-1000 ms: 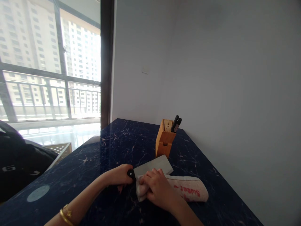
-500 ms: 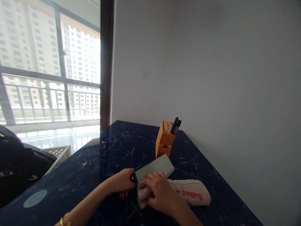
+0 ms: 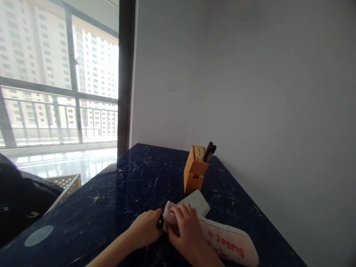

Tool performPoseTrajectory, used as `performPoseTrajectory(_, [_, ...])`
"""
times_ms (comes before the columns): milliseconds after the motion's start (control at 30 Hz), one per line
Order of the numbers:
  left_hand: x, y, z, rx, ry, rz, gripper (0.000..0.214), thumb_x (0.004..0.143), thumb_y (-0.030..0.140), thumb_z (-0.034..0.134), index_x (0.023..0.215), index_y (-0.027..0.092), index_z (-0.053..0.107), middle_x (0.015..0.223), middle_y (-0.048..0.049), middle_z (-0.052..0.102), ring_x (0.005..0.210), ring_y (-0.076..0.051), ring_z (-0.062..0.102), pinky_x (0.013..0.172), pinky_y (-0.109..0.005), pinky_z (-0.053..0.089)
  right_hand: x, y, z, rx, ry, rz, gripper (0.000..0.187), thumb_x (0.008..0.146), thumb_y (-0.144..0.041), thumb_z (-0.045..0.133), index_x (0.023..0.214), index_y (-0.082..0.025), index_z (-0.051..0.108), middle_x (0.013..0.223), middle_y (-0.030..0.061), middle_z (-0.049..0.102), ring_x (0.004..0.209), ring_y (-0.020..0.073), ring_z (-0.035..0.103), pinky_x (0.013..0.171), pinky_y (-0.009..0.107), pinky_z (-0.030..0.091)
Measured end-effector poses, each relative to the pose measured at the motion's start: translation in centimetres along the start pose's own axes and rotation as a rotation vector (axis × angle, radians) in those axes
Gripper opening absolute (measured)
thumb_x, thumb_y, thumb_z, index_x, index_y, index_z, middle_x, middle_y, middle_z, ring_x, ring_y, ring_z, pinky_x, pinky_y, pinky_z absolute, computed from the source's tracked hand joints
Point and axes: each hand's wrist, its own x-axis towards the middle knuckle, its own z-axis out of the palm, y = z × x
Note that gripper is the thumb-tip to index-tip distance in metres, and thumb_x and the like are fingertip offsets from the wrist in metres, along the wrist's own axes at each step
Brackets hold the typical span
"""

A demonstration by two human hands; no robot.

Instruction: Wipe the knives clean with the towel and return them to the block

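A cleaver [image 3: 197, 202] with a broad pale blade and a black handle lies out in front of me, its blade pointing to the far right. My left hand [image 3: 148, 227] is wrapped round the handle, so little of it shows. My right hand [image 3: 187, 231] grips a white towel [image 3: 232, 239] with red lettering. Part of the towel is folded over the blade near the handle, under my right fingers. The rest of it trails to the right across the table.
Beyond the blade stands a wooden knife block [image 3: 194, 172] holding black-handled tools [image 3: 209, 152] in its right side. The dark blue marbled table [image 3: 144, 174] meets a grey wall at the right. At left are a black bag-like object [image 3: 25, 202] and a perforated chair [image 3: 66, 183].
My right hand has brought the towel up over the blade beside the handle, covering more of it. The towel's loose end has shifted down and to the right.
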Motion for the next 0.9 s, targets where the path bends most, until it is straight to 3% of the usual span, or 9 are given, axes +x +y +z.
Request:
performPoseTrajectory(133, [0.1,0.0,0.2,0.044,-0.017,0.006,0.023,0.071,0.026,0.049,0.092,0.021,0.053,0.092,-0.0064,0.066,0.086,-0.024,0.062,0.069,-0.027,0.043,0.1,-0.7,0.0,0.074,-0.031,-0.004,0.03,0.076,-0.025,0.057,0.105,-0.025,0.053,0.101,0.001,0.055,0.094,0.0212,0.042,0.083,0.033,0.027])
performPoseTrajectory(267, [0.0,-0.2,0.1,-0.003,0.004,0.039,0.03,0.07,0.03,0.051,0.098,0.021,0.046,0.085,-0.004,0.066,0.078,-0.023,0.063,0.061,-0.025,0.041,0.1,-0.4,-1.0,0.136,-0.08,-0.019,0.021,0.077,-0.015,0.053,0.094,-0.025,0.057,0.092,-0.0002,0.058,0.088,0.0193,0.044,0.078,0.031,0.027])
performPoseTrajectory(600, [0.3,0.1,0.4,-0.032,0.014,-0.054,0.024,0.064,0.02,0.049,0.084,0.022,0.036,0.079,-0.0042,0.065,0.073,-0.021,0.063,0.055,-0.023,0.038,0.6,-1.1,-0.2,0.091,-0.033,0.031,0.024,0.077,-0.009,0.045,0.093,-0.024,0.056,0.092,0.0011,0.056,0.088,0.0183,0.045,0.077,0.03,0.027])
performPoseTrajectory(733, [0.5,0.0,0.7,0.002,0.0,-0.045,0.031,0.064,0.023,0.051,0.092,0.021,0.037,0.078,-0.0042,0.065,0.073,-0.024,0.064,0.056,-0.026,0.04,0.3,-0.9,-0.5,0.082,-0.06,0.033,0.02,0.077,-0.008,0.045,0.083,-0.024,0.055,0.087,0.0003,0.056,0.086,0.0176,0.045,0.076,0.031,0.026])
performPoseTrajectory(900, [0.6,0.0,1.1,0.139,-0.04,-0.016,0.051,0.062,0.019,0.051,0.11,0.017,0.033,0.087,-0.0076,0.065,0.079,-0.026,0.063,0.061,-0.028,0.043,0.5,-1.3,-0.1,0.061,0.006,0.089,0.015,0.08,-0.012,0.044,0.082,-0.022,0.055,0.088,0.0025,0.056,0.087,0.0187,0.045,0.076,0.031,0.027])
